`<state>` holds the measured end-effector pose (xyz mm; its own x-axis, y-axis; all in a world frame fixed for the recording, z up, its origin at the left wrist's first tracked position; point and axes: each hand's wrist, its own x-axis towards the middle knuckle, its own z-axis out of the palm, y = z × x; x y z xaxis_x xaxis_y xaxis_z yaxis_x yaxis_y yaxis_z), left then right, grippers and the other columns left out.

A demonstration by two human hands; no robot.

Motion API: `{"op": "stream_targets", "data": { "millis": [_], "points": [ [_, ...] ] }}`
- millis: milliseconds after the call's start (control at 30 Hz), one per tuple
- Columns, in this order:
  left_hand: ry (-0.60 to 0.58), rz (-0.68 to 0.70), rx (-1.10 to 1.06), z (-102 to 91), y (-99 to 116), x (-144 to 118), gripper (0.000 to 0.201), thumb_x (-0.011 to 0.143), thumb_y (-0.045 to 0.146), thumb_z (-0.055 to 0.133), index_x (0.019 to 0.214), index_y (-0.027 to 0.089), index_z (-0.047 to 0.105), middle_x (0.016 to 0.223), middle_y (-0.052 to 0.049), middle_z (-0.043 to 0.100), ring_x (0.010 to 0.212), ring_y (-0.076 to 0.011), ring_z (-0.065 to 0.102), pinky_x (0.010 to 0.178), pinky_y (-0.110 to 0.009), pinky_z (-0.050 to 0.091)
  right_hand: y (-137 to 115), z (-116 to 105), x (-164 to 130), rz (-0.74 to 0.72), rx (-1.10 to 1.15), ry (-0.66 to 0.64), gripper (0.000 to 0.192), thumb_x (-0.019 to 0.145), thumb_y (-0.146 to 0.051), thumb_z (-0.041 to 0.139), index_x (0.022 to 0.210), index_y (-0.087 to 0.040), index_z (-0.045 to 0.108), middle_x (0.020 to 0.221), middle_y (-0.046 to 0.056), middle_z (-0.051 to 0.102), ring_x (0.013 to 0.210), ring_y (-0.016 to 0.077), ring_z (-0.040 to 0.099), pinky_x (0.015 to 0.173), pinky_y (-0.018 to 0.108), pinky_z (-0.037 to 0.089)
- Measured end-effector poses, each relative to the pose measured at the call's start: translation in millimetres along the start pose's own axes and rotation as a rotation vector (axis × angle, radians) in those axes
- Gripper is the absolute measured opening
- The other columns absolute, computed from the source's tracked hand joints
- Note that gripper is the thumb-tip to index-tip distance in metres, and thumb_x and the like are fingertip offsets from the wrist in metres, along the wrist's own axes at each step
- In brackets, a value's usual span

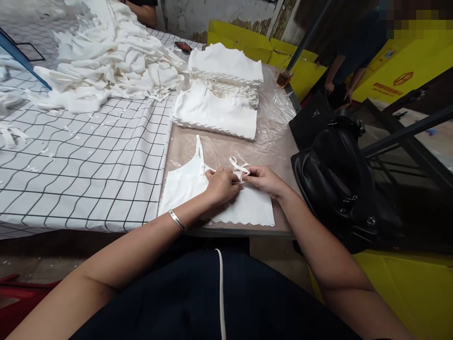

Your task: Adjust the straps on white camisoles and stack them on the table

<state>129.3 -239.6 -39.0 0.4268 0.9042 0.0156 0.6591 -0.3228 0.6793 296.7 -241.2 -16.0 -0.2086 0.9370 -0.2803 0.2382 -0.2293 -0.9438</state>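
White top (184, 189): lies flat at lower centre of the frame, on the near edge of the brown table (219, 151); scalloped hem toward the viewer, one strap running up toward the folded stacks.

Strap (239, 166): thin white loop at the top's right shoulder, raised slightly off the cloth, just above both hands.

Left hand (221, 185): rests on the top at centre frame, knuckles up, fingers curled together and pinched on the cloth beside the strap. Silver bangle (176, 219) on the wrist.

Right hand (264, 180): just right of the left hand, almost touching it; thumb and forefinger closed on the end of the strap, remaining fingers folded under.

Folded stacks (215, 113): white tops, one pile above centre and a taller pile (226, 63) behind it, both on clear plastic sheet (279, 113).

Loose heap (109, 56): unfolded white cloth, upper left, on a black-grid white tablecloth (88, 165).

Black bag (336, 184): right of centre, beside the table edge.

Yellow boxes (247, 45): upper centre and right.

Glass (284, 78): brown drink, at the table's far right corner.

Another person (347, 66): upper right, dark clothes, standing well apart.
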Motion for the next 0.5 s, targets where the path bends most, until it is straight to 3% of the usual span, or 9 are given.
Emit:
{"op": "stream_targets", "data": {
  "millis": [367,500],
  "points": [
    [-0.061,-0.097,-0.041,-4.6,2.5,1.5,0.018,0.078,0.031,0.069,0.066,0.017,0.071,0.085,-0.004,0.070,0.103,-0.0279,0.054,0.092,-0.046,0.027,5.0,-1.9,3.3,-0.119,-0.225,-0.057,0.024,0.070,-0.039,0.066,0.074,-0.015,0.064,0.072,-0.001,0.057,0.067,0.0122,0.048,0.064,0.026,0.035],
    [-0.082,-0.101,-0.055,-5.3,2.9,3.9,0.017,0.079,0.031,0.068,0.069,0.018,0.072,0.086,-0.003,0.070,0.104,-0.0269,0.054,0.094,-0.047,0.027,2.7,-5.2,3.9,-0.183,-0.370,-0.052,0.017,0.069,-0.032,0.063,0.065,-0.015,0.062,0.071,0.000,0.054,0.068,0.0123,0.047,0.064,0.026,0.034]
  ]
}}
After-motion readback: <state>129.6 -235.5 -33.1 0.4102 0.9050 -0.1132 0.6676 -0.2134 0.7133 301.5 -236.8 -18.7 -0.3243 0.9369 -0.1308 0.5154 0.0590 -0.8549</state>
